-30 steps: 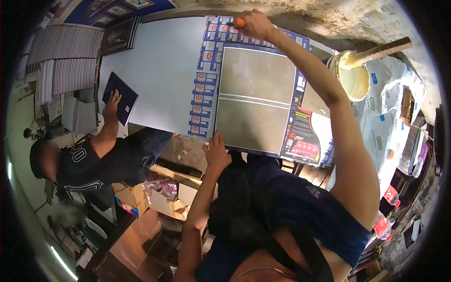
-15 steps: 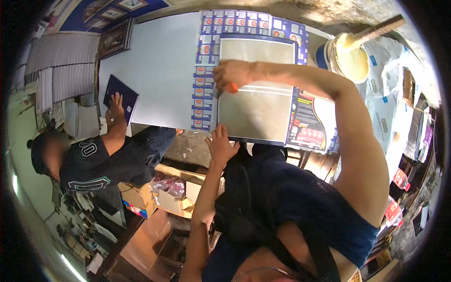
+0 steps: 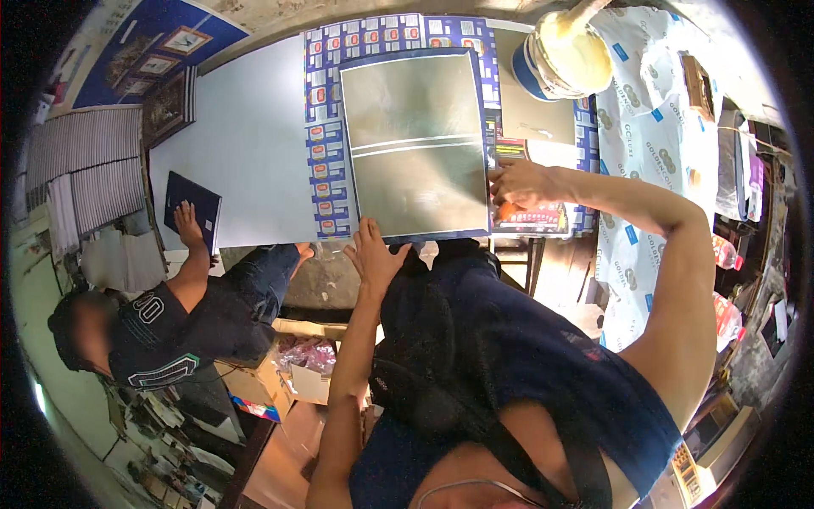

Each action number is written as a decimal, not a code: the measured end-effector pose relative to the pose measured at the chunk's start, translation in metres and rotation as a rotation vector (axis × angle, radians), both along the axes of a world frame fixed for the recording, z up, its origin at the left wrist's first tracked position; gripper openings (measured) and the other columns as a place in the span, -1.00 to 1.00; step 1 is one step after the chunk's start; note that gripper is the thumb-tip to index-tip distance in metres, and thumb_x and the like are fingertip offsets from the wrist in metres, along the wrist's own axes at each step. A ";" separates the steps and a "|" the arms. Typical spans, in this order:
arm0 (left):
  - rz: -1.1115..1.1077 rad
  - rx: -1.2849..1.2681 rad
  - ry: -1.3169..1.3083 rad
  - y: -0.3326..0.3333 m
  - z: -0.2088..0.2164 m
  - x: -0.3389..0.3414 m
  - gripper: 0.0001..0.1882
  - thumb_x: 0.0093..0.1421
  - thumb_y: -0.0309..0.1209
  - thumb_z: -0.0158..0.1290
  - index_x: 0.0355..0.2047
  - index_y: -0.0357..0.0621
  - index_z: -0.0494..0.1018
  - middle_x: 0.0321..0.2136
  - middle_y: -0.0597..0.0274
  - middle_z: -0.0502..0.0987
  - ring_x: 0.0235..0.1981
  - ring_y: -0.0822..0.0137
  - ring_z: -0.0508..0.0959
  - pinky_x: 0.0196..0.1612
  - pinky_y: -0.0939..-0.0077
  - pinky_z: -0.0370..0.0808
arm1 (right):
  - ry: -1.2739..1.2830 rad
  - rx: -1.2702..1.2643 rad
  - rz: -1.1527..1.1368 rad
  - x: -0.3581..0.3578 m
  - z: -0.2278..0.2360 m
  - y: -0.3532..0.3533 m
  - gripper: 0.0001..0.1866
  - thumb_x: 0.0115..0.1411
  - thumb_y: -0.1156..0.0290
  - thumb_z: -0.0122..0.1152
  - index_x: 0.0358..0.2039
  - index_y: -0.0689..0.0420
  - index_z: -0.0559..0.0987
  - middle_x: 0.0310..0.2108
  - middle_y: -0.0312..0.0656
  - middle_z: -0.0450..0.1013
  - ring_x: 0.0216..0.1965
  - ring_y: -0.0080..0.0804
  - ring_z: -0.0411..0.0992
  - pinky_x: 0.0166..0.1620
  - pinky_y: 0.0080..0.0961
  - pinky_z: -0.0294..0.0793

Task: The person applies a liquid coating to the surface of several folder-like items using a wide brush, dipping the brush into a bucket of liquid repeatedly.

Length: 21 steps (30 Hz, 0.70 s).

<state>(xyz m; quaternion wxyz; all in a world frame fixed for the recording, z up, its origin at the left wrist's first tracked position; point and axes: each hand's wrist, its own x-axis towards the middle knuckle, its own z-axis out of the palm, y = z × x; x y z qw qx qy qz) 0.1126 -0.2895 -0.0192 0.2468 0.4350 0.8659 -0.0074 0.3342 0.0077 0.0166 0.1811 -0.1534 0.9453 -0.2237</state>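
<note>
A large book cover (image 3: pixel 415 182) lies spread on the table, two grey-brown boards with pale strips between them and dark blue edges. My left hand (image 3: pixel 375 259) rests on its near left corner, fingers stretched over the edge. At its right edge my right hand (image 3: pixel 521 185) is closed round an orange-handled tool (image 3: pixel 506 209); the tool's working end is hidden. Printed blue-and-white sheets (image 3: pixel 326 174) lie under and around the cover. A dark printed sheet (image 3: pixel 543 219) is under my right hand.
Beyond my right hand stands a bucket (image 3: pixel 530 68) of cream-coloured paste with a wooden stick in it. Left of me a co-worker's hand (image 3: pixel 186 222) lies flat on a dark blue cover (image 3: pixel 208 204). Stacked pages (image 3: pixel 85 161) stand far left; an open cardboard box (image 3: pixel 288 373) sits below.
My right hand has moved from the cover's left edge across to its right edge, still gripping the orange-handled tool. My left hand stays at the near left corner. The whole view has shifted.
</note>
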 end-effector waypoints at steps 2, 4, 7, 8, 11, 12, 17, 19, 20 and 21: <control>-0.032 0.076 0.014 -0.008 -0.008 -0.006 -0.03 -0.06 0.08 0.30 0.23 -0.23 0.20 0.27 0.06 0.16 0.25 -0.01 0.22 0.14 -0.44 0.11 | -0.029 0.069 -0.031 -0.031 0.053 -0.010 -0.87 0.13 0.23 0.18 -0.50 -0.04 0.55 -0.46 -0.29 0.44 -0.13 -0.35 0.40 -0.08 -0.17 0.42; -0.081 0.146 0.020 -0.016 -0.015 -0.012 -0.08 -0.04 0.06 0.30 0.20 -0.24 0.25 0.26 0.09 0.18 0.22 0.01 0.24 0.12 -0.44 0.11 | 0.302 0.114 -0.170 -0.060 0.029 -0.025 -0.89 0.01 0.30 0.22 -0.39 -0.11 0.59 -0.36 -0.36 0.45 -0.12 -0.35 0.40 -0.09 -0.22 0.43; -0.142 0.186 0.028 -0.017 -0.025 -0.017 -0.11 -0.04 0.10 0.28 0.18 -0.20 0.29 0.23 0.12 0.24 0.20 0.04 0.28 0.12 -0.44 0.10 | 0.481 0.145 -0.190 -0.124 0.000 -0.048 -0.85 0.01 0.36 0.19 -0.37 -0.06 0.65 -0.29 -0.39 0.46 -0.07 -0.35 0.37 -0.06 -0.29 0.40; -0.160 0.213 0.068 -0.018 -0.027 -0.018 -0.11 -0.05 0.12 0.27 0.17 -0.18 0.30 0.21 0.13 0.26 0.19 0.05 0.30 0.11 -0.41 0.11 | 0.444 0.168 -0.160 -0.126 -0.010 -0.061 -0.88 0.01 0.33 0.19 -0.41 -0.06 0.64 -0.31 -0.39 0.47 -0.07 -0.36 0.37 -0.06 -0.31 0.39; -0.184 0.222 0.107 -0.021 -0.033 -0.022 -0.12 -0.06 0.14 0.26 0.15 -0.17 0.32 0.18 0.14 0.28 0.18 0.07 0.31 0.10 -0.36 0.12 | 0.271 0.238 -0.056 -0.087 -0.016 -0.086 -0.88 -0.01 0.26 0.20 -0.47 -0.05 0.62 -0.38 -0.37 0.48 -0.04 -0.37 0.38 -0.03 -0.32 0.38; -0.185 0.210 0.113 -0.023 -0.033 -0.022 -0.12 -0.06 0.16 0.26 0.14 -0.17 0.33 0.17 0.14 0.29 0.19 0.08 0.31 0.10 -0.34 0.12 | 0.242 0.204 -0.068 -0.056 -0.008 -0.089 -0.89 -0.01 0.24 0.21 -0.48 -0.05 0.61 -0.37 -0.37 0.50 -0.03 -0.36 0.38 -0.01 -0.31 0.37; -0.214 0.239 0.078 -0.019 -0.032 -0.026 -0.12 -0.09 0.16 0.28 0.11 -0.17 0.35 0.14 0.17 0.30 0.16 0.10 0.32 0.13 -0.25 0.08 | -0.094 0.153 -0.270 0.013 0.045 -0.087 -0.81 -0.03 0.17 0.21 -0.38 -0.16 0.65 -0.27 -0.40 0.53 0.05 -0.35 0.34 0.07 -0.26 0.31; -0.213 0.231 0.032 -0.019 -0.027 -0.029 -0.15 -0.10 0.12 0.29 0.08 -0.18 0.36 0.13 0.19 0.31 0.15 0.11 0.33 0.11 -0.19 0.11 | 0.268 0.021 -0.580 0.001 0.051 -0.084 -0.76 0.03 0.20 0.13 -0.27 -0.19 0.66 -0.24 -0.41 0.51 0.05 -0.35 0.32 0.05 -0.25 0.28; -0.260 0.257 0.065 -0.017 -0.030 -0.032 -0.15 -0.12 0.13 0.30 0.05 -0.20 0.37 0.11 0.16 0.32 0.14 0.10 0.33 0.09 -0.18 0.12 | 0.289 0.029 -0.581 -0.001 0.041 -0.084 -0.73 0.10 0.25 0.06 -0.21 -0.19 0.65 -0.21 -0.42 0.49 0.02 -0.37 0.32 0.03 -0.27 0.24; -0.271 0.269 0.056 -0.018 -0.033 -0.032 -0.15 -0.12 0.13 0.30 0.05 -0.20 0.37 0.11 0.16 0.32 0.14 0.10 0.33 0.09 -0.18 0.12 | 0.283 0.044 -0.591 0.011 0.027 -0.093 -0.73 0.10 0.25 0.06 -0.21 -0.19 0.65 -0.21 -0.42 0.49 0.02 -0.37 0.32 0.03 -0.27 0.24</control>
